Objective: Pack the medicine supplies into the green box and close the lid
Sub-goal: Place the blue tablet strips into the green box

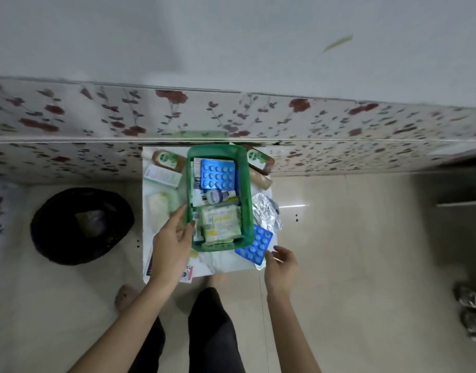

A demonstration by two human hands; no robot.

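Note:
The green box [247, 184] stands open on a small white table [223, 261]. Inside lie a blue blister pack [217, 174], a small white tube [215, 197] and a pale medicine carton [222, 223]. My left hand [172, 242] rests against the box's left wall, thumb over the rim, fingers apart. My right hand [281, 263] hovers open just right of a second blue blister pack [255, 244] lying at the box's near right corner. Silver foil strips [266, 212] lie right of the box. Two brown bottles [168, 161] [261, 160] flank the box's far end.
A white carton [162, 176] and a pale packet [158, 207] lie left of the box. A paper [187, 274] peeks out at the table's near edge. A black bin [80, 224] stands on the floor to the left. A floral-tiled wall [96, 125] is behind the table.

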